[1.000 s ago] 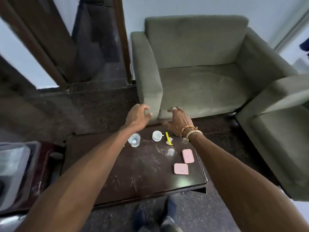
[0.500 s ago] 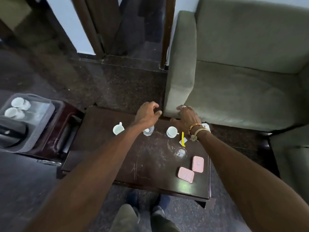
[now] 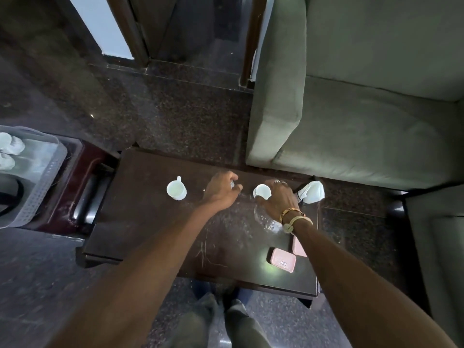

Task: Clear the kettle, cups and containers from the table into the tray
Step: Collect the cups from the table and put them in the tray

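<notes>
A small white ceramic cup (image 3: 261,191) sits on the dark wooden table (image 3: 155,222), under the curled fingers of the right hand (image 3: 278,198), which touch its rim. The left hand (image 3: 221,189) closes over a small clear glass (image 3: 232,184) just beside it. Left of that hand stands a white handled cup (image 3: 176,190); farther left, the grey plastic tray (image 3: 47,177).

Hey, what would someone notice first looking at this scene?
Two bare arms reach across a dark scratched table: the left hand and right hand flank a small white cup at its far edge. Another white mug stands alone further left, and a big green armchair fills the upper right.
</notes>
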A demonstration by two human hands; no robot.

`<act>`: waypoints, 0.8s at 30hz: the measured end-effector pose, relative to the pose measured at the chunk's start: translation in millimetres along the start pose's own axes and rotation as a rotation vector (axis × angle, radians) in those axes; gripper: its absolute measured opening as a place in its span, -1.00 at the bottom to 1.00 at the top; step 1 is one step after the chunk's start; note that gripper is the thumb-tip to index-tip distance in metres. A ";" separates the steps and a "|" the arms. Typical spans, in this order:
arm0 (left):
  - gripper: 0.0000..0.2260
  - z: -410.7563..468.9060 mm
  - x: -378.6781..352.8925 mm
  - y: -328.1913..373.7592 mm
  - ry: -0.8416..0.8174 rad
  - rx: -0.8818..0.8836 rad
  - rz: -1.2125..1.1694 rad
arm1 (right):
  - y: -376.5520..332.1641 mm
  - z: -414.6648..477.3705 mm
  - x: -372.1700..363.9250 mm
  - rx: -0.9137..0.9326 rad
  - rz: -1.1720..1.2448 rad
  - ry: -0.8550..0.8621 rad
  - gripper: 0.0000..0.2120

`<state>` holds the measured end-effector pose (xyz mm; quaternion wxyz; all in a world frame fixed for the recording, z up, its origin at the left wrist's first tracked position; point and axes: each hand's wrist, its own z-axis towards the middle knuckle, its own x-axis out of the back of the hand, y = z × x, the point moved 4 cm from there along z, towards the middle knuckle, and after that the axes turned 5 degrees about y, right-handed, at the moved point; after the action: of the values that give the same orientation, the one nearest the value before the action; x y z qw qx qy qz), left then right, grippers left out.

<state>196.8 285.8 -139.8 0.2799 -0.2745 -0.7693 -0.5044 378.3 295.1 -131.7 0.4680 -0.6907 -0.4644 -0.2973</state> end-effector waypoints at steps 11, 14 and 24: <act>-0.67 31.3 -56.7 3.0 -0.100 0.056 -0.095 | 37.0 34.6 -15.0 -0.073 0.097 0.094 -0.74; -0.69 39.1 -81.7 -9.3 -0.116 0.113 -0.106 | 54.1 46.8 -38.6 -0.120 0.158 0.067 -0.64; -0.64 57.9 -190.7 -60.2 -0.182 0.406 -0.289 | 111.0 98.1 -123.4 -0.165 0.214 -0.030 -0.69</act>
<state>277.5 292.4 -331.5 0.1839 -0.1442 -0.9081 -0.3475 429.6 326.3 -315.0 0.4315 -0.7769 -0.3688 -0.2725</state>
